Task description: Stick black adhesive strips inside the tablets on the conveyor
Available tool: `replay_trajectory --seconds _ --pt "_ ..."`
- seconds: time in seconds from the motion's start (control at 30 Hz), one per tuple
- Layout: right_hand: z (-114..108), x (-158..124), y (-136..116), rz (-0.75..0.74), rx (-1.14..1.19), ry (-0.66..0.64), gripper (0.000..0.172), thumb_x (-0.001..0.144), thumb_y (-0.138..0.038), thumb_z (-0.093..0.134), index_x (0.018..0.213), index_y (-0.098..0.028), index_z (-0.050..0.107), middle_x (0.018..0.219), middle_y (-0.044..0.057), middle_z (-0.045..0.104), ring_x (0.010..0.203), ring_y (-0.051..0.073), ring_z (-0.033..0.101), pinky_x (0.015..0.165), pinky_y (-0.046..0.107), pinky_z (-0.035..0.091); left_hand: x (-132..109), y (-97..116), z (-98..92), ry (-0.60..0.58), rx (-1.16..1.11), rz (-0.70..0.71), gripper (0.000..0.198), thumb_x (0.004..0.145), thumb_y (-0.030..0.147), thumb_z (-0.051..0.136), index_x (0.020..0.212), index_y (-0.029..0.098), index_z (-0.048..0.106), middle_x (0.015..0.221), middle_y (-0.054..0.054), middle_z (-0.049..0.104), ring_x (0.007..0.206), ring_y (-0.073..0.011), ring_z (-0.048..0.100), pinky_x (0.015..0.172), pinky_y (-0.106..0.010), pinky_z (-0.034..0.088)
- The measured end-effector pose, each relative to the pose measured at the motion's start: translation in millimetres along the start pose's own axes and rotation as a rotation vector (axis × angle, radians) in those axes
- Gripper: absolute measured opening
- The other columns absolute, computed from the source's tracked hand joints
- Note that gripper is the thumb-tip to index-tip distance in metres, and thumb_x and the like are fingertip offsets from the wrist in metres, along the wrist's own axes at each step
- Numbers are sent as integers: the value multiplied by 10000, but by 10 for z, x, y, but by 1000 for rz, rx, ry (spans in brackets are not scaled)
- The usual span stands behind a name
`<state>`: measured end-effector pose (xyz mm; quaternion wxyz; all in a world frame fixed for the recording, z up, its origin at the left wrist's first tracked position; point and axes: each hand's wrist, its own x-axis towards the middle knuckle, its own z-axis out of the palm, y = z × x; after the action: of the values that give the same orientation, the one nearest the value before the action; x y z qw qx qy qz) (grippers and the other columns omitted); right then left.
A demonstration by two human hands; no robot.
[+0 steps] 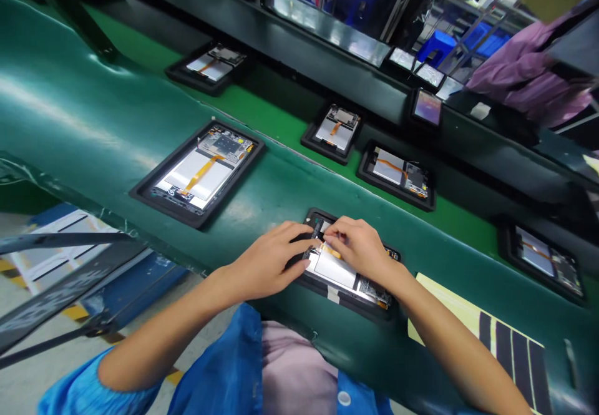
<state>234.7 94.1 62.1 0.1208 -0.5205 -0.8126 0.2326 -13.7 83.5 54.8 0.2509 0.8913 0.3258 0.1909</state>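
We see an opened tablet [333, 273] lying in a black tray on the green bench mat [276, 196], directly under both hands. Our left hand [276, 259] is loosely spread, fingers and thumb apart, touching its left end. Our right hand [358, 246] is narrowed, fingertips close together over the inner parts; we cannot tell whether they pinch anything. Near the right forearm lies a yellow sheet [420, 321] with dark strips; to the left, another opened tablet [201, 171].
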Motion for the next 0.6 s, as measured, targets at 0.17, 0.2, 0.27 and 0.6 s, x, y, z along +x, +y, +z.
replay_trajectory --seconds 0.17,0.2,0.27,0.6 --pt "-162 -79 -184 -146 185 170 161 1040 -302 582 967 -234 708 978 31 739 899 172 682 850 324 454 37 115 -111 -21 -457 -64 292 1005 180 501 1233 205 681 1297 -74 673 1190 -174 645 1055 -335 518" --pt "-185 -87 -229 -168 207 177 157 1039 -305 583 983 -233 710 984 33 735 916 173 682 852 324 459 52 133 -115 -21 -518 -70 264 1003 179 505 1190 200 691 1266 -68 681 1163 -168 652 1036 -322 519" --pt "-206 -95 -303 -203 237 158 144 1034 -312 592 1020 -232 711 1009 37 723 949 175 679 858 324 466 79 159 -107 -22 -585 -81 197 996 191 522 1069 185 706 1147 -52 693 1054 -156 663 947 -292 530" --pt "-166 -142 -377 -245 224 149 162 1041 -304 572 919 -228 648 1004 43 697 942 182 656 874 338 449 135 237 -84 -129 -767 -235 213 954 259 537 1023 153 708 968 -36 683 785 -131 598 693 -248 491"
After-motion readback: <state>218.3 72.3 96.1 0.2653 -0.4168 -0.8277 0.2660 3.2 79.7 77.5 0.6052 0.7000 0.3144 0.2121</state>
